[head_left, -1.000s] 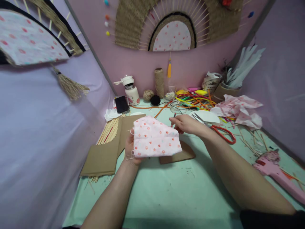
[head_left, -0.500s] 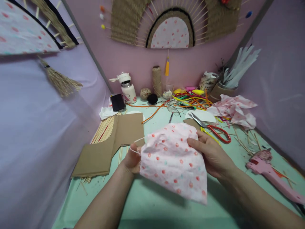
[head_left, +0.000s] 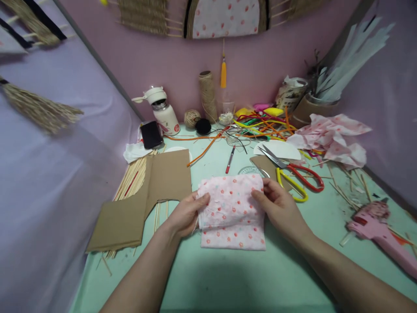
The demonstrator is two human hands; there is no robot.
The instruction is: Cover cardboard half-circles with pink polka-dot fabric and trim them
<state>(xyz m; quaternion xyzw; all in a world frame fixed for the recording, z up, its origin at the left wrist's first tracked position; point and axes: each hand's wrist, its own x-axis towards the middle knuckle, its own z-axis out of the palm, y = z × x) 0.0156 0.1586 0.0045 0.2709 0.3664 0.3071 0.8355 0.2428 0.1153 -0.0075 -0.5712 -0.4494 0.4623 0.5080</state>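
From my remote station, I watch the left hand (head_left: pixel 188 214) and right hand (head_left: pixel 284 209) pinch opposite sides of the printed cloth (head_left: pixel 232 211) above the counter (head_left: pixel 208 282), its folding apparently well along, layers uneven; red-handled scissors (head_left: pixel 274 159) lie untouched beyond its right side, a pen (head_left: pixel 230 159) beyond it

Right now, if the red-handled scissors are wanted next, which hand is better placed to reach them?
Right, probably. The right hand holds the cloth on the side nearer the red-handled scissors, though it must let go first. The left hand holds the far side.
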